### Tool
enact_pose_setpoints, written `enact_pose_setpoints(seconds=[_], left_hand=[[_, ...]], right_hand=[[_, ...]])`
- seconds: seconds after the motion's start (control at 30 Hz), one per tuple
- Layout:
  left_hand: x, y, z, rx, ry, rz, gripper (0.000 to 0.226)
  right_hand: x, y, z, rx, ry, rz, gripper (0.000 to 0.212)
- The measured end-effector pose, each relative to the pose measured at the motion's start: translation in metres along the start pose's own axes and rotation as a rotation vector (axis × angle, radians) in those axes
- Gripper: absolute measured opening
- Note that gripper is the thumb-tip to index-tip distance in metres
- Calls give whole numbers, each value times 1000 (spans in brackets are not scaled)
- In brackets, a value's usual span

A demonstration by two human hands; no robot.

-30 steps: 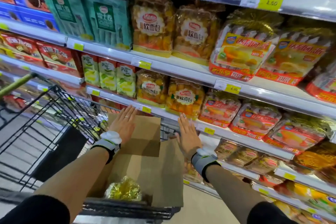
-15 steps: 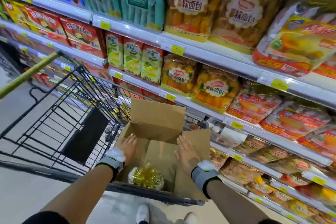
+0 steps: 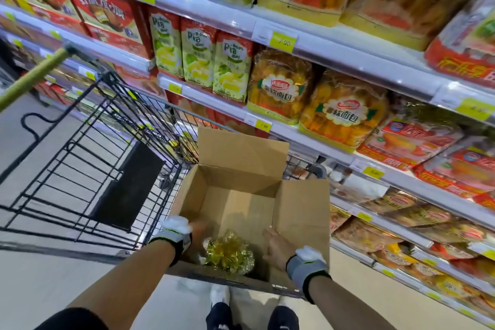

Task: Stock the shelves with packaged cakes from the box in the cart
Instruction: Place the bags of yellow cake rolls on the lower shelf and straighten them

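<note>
Gold-wrapped cake pack [image 3: 229, 253] lies in the box [image 3: 302, 211], near corner, between both hands. Left hand [image 3: 197, 233] reaches in beside it, blurred, grip unclear. Right hand [image 3: 277, 245] flat, released, against the box's right wall; left seems nearer.

Gold-foil cake pack [image 3: 229, 254], plain brown box [image 3: 242, 149], black wire cart [image 3: 88, 147]

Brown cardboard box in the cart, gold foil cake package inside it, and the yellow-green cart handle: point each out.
Brown cardboard box [image 3: 242, 177]: head view, far inner wall.
Gold foil cake package [image 3: 229, 253]: head view, crinkled top.
Yellow-green cart handle [image 3: 32, 78]: head view, mid-bar.
</note>
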State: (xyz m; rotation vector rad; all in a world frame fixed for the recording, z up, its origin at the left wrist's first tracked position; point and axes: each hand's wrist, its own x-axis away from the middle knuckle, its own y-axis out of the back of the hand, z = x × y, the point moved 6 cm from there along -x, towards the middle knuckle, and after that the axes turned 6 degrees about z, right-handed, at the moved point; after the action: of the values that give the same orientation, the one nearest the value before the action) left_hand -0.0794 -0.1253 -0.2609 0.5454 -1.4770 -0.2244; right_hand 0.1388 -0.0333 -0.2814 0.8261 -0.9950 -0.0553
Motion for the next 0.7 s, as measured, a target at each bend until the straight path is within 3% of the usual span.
enact_pose_setpoints(seconds=[0.07, 0.2, 0.47, 0.6, 0.7], left_hand=[[-27, -17, 8, 7, -53, 15, 100], [-17, -15, -14, 3, -97, 119, 81], [-58, -26, -18, 35, -163, 123, 98], [-65, -26, -17, 58, -203, 138, 96], [-78, -33, -7, 93, -203, 121, 97]], right_hand=[[-9, -10, 0, 36, 26, 32, 79], [-27, -25, 4, 127, 40, 108, 74], [-48, -39, 12, 201, 47, 189, 85], [-57, -45, 18, 174, 44, 174, 57], [-62, -44, 18, 103, 53, 186, 62]])
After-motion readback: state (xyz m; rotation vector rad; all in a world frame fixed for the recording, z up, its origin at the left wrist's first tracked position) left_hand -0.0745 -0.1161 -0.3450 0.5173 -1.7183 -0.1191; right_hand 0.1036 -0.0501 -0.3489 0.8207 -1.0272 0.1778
